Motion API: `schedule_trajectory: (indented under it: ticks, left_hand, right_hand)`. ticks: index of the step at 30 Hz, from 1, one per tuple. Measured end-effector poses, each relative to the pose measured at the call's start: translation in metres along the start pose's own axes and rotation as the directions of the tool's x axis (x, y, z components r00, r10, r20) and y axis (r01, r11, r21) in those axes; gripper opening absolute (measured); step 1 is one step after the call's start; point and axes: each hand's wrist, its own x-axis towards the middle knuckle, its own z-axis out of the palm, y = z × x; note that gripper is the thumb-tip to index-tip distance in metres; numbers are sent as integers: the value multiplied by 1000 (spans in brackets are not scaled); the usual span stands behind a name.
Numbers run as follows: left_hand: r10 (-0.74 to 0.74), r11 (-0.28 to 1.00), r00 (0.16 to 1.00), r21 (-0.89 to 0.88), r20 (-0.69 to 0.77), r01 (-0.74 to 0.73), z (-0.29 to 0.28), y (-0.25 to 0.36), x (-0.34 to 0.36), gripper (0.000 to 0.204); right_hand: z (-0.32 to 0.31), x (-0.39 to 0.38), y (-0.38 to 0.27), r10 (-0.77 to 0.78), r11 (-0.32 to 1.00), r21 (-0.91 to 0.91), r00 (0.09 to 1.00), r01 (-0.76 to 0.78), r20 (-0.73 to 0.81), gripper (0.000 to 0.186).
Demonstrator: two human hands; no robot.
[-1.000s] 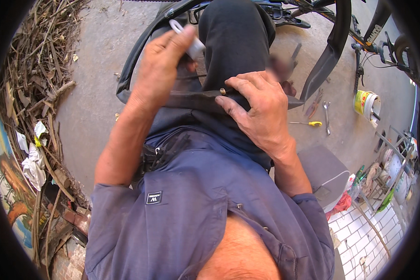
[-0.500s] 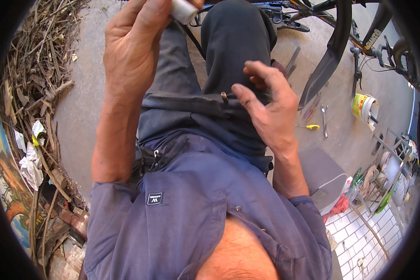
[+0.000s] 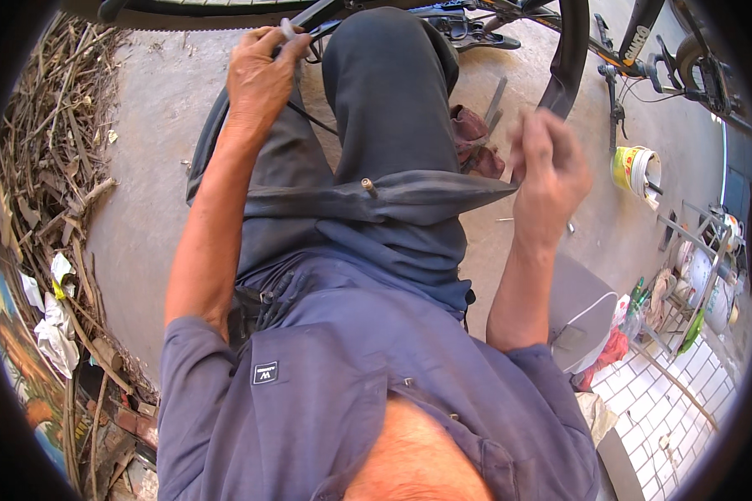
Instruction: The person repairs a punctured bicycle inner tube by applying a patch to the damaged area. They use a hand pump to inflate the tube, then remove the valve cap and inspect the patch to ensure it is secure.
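Note:
A black rubber inner tube (image 3: 426,200) lies across my thighs, its brass valve (image 3: 366,184) pointing up. My left hand (image 3: 267,63) is up by the bicycle tyre at the top, its fingers closed on a small white object (image 3: 288,32) that they partly hide. At the right, my right hand (image 3: 543,150) has its fingers curled in on the inner tube, where it bends up from my lap; motion blurs the fingertips.
A bicycle (image 3: 610,54) lies across the top and right. A maroon rag (image 3: 475,142) is beside my leg. A yellow bucket (image 3: 629,171) and a metal rack (image 3: 698,259) stand at the right. Dry sticks (image 3: 54,150) pile up along the left.
My right hand has moved right, off the valve area, and curled. My left hand went up with the white object and now sits smaller, farther off, near the tyre.

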Motion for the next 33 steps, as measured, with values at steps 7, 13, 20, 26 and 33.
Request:
schedule_trajectory:
  ticks: [7,13,20,26,33]
  left_hand:
    - [-322,772,933,-525,162,358,0,15,39,31]
    - [-124,608,936,-721,328,333,11,34,58,31]
    - [-271,816,887,-399,375,418,0,52,57,33]
    - [-78,757,877,-545,474,361,-12,70,64,31]
    - [360,420,781,-836,511,354,-6,134,53,37]
  right_hand:
    - [-76,-38,44,324,883,79,722,-463,611,17]
    - [-73,-31,53,564,813,-326,513,-483,647,22]
    - [-33,-11,154,355,838,-528,874,-140,332,28]
    - [30,27,163,336,893,-415,870,-172,361,32]
    - [63,45,138,151,972,-223,925,-75,349,72]
